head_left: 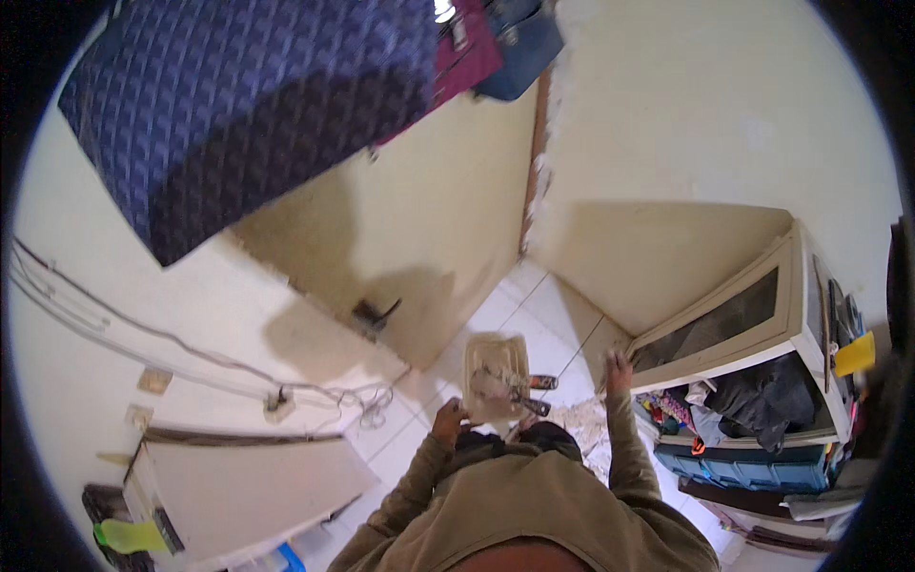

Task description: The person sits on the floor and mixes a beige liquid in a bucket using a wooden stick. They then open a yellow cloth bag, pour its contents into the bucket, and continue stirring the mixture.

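Observation:
A shallow cream plastic tub is in front of my body, low over the white tiles. Inside it lie putty-smeared scrapers, their dark handles sticking out over the right side. My left hand is at the tub's near left corner, its fingers closed on the rim. My right hand is out to the right, apart from the tub and close to the cream cabinet. Its fingers are stretched out and hold nothing that I can see.
The cream cabinet on the right holds clothes, above a teal crate. A dark patterned cloth hangs over a pale door with a dark handle. Loose cables trail beside a white-topped unit.

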The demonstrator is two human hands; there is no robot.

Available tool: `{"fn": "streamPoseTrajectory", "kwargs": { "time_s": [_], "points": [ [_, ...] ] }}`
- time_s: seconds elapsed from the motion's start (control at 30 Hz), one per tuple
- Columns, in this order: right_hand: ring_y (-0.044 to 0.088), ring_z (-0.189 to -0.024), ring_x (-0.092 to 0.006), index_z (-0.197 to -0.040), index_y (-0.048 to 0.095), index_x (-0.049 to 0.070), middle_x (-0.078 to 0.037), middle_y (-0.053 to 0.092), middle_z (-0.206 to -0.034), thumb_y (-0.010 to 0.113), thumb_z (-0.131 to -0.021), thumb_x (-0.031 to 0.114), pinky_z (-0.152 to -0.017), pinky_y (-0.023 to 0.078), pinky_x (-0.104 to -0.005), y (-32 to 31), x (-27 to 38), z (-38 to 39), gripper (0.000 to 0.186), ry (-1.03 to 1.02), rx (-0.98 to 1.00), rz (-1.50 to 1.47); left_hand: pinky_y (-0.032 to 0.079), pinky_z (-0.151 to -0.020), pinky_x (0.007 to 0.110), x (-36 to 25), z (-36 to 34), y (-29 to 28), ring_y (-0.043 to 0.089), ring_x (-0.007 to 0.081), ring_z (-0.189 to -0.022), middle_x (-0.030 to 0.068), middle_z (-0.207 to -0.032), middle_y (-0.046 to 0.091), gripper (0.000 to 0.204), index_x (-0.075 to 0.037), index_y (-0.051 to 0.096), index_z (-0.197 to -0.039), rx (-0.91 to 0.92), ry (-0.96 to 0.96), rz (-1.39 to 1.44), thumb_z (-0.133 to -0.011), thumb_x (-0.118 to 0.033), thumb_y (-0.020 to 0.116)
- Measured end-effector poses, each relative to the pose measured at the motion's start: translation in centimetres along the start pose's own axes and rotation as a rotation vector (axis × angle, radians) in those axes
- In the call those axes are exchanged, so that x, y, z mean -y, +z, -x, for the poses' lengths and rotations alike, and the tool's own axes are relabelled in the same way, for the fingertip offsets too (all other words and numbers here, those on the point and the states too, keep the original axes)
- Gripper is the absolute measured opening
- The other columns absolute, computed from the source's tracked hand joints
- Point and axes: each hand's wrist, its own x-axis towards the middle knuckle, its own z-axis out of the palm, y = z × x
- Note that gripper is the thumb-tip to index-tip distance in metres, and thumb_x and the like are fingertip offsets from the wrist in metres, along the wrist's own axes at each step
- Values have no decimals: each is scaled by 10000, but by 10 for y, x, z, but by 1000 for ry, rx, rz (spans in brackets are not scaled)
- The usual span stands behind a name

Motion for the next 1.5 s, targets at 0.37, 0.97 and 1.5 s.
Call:
{"fn": "streamPoseTrajectory", "kwargs": {
  "time_s": [0.37,0.97,1.5],
  "points": [
    [551,-1137,-335,-1177,591,31,-189,604,-1164,573,-890,331,-960,468,-386,-11,339,-231,415,-291,849,-842,547,-848,436,34,92,-76,616,253,-968,121,-1051,594,248,-4,506,-1055,-95,117,123,-831,-96,556],
    [395,-1280,-335,-1356,414,87,-159,318,-1440,615,-798,297,-982,377,-533,70,462,-201,630,-566,923,-58,565,-718,379,69,180,-124,624,222,-854,93,-984,595,234,-30,510,-1016,-357,275,298,-797,-103,553],
    [565,-1080,-345,-1166,565,75,-138,536,-1227,586,-840,250,-864,513,-457,5,317,-112,371,-291,831,-228,567,-739,391,76,189,-134,614,216,-887,82,-990,582,266,-34,496,-1023,-248,230,243,-808,-146,605]
  ]
}}
